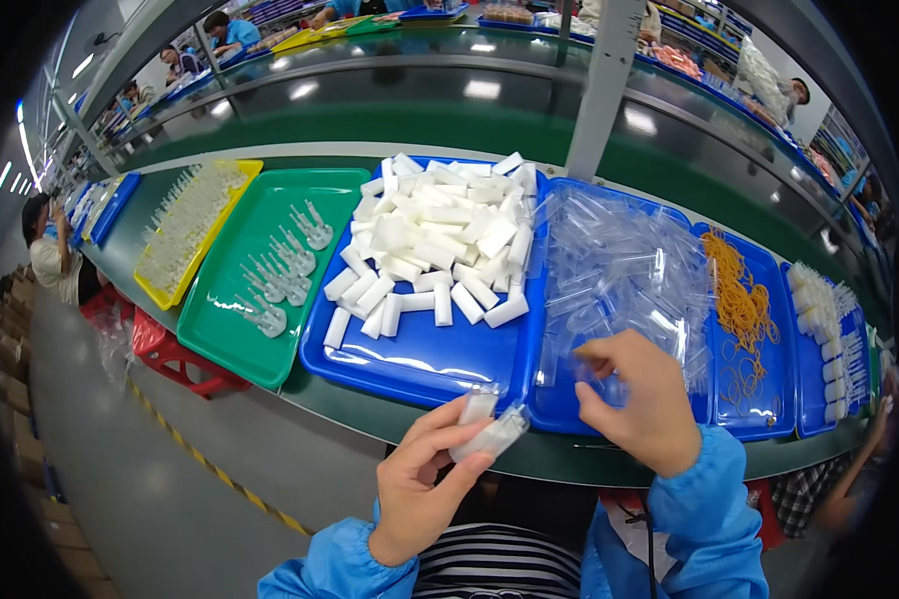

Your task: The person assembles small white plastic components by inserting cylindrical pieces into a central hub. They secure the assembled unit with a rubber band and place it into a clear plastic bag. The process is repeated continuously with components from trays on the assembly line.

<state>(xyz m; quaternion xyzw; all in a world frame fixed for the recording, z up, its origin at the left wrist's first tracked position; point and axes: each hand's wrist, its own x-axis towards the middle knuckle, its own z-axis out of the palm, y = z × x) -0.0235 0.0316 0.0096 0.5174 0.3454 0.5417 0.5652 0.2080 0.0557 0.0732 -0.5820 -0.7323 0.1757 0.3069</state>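
My left hand [425, 479] is closed around two short clear plastic tubes [489, 437], each with a white piece inside. It is in front of a blue tray [420, 369] heaped with white foam cylinders [449, 225]. My right hand [649, 394] hangs over the front of a second blue tray [559, 404], which holds a pile of clear plastic tubes [619, 260]. Its thumb and forefinger are curved and apart, slightly smeared by motion. Clear plastic shows in the gap between them, and I see nothing gripped there.
To the left, a green tray [235, 240] bears several clear nozzle-like parts, beside a yellow tray [260, 175] of similar pieces. Rightward lie orange rubber bands [739, 290] and white cylindrical parts [819, 319] in blue trays. A metal post [604, 90] rises behind.
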